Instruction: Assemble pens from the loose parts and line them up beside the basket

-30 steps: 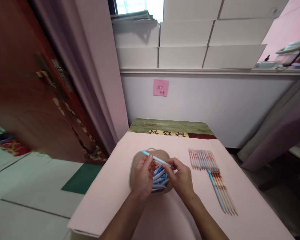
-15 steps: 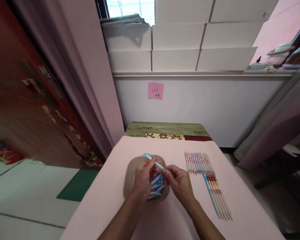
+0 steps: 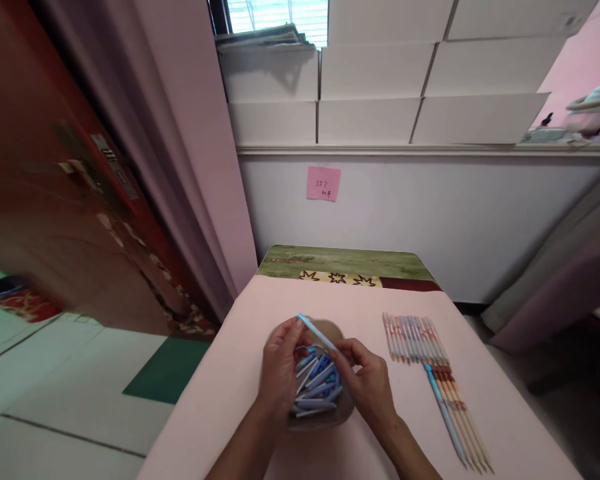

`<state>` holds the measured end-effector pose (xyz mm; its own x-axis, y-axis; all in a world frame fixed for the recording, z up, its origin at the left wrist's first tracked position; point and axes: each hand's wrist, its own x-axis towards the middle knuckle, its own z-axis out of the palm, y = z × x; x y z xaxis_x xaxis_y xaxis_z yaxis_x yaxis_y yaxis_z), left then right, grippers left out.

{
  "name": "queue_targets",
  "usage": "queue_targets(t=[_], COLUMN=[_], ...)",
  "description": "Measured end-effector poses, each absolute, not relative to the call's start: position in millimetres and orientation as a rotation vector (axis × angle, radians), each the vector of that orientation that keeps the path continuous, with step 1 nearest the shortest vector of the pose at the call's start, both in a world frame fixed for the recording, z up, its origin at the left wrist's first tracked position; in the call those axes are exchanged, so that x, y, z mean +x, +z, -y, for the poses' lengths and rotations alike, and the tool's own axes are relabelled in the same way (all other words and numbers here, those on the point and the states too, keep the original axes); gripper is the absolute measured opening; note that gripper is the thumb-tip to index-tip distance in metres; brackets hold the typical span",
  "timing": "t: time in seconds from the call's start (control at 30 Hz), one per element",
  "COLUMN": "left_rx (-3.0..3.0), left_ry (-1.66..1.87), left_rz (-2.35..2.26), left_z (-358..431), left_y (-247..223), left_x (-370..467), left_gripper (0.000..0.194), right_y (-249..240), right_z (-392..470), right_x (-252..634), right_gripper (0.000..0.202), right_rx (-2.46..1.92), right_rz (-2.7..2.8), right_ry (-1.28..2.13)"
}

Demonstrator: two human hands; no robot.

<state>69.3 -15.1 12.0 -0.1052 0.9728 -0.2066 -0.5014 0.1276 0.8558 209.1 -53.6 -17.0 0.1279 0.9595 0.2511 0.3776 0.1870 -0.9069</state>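
A light-blue pen (image 3: pixel 318 333) is held slanting above a beige container (image 3: pixel 347 408). My left hand (image 3: pixel 280 363) pinches its bright-blue upper end, and my right hand (image 3: pixel 367 373) closes on the lower end. Inside the container lie several blue and white pens (image 3: pixel 320 387), partly hidden by my left hand. To the right, a row of pale patterned pens (image 3: pixel 415 339) lies side by side on the pink cloth. Below that row, several brown-topped pens (image 3: pixel 463 420) lie together, with one blue pen (image 3: pixel 447 417) along their left side.
The pink cloth (image 3: pixel 205 413) covers most of the table, whose green wooden far end (image 3: pixel 350 259) shows. Behind it stands a wall with a pink note (image 3: pixel 323 184). A red-brown door (image 3: pixel 80 233) and a curtain are at the left.
The view has shifted, so the table items appear lower and further right. My left hand has moved up to the pen's blue end, and more of the container's pens show.
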Motion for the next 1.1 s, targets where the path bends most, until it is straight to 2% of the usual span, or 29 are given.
queue_targets(t=[0.2, 0.4, 0.6, 0.77, 0.83, 1.0, 1.1], left_rx=[0.534, 0.499, 0.533, 0.524, 0.481, 0.444, 0.429], left_ry=[1.338, 1.401, 1.310, 1.332, 1.379, 1.451, 1.375], left_rz=[-0.952, -0.929, -0.890, -0.898, -0.911, -1.059, -1.080], left_z=[16, 14, 23, 23, 23, 35, 45], left_y=[11, 6, 8, 16, 20, 19, 12], left_x=[57, 48, 46, 38, 29, -5, -16], left_gripper=[0.028, 0.026, 0.022, 0.019, 0.018, 0.024, 0.026], right_y=[-23, -23, -10, 7, 16, 19, 1], right_z=[61, 53, 48, 38, 30, 14, 12], right_x=[192, 176, 174, 177, 187, 220, 220], right_gripper=[0.023, 0.030, 0.029, 0.033, 0.033, 0.024, 0.021], right_rx=[-1.361, -1.222, -1.207, -1.145, -1.215, -1.886, -1.956], right_rz=[1.443, 1.305, 1.335, 1.497, 1.656, 2.031, 2.452], right_ry=[0.819, 1.104, 1.053, 1.183, 1.061, 0.175, -0.028])
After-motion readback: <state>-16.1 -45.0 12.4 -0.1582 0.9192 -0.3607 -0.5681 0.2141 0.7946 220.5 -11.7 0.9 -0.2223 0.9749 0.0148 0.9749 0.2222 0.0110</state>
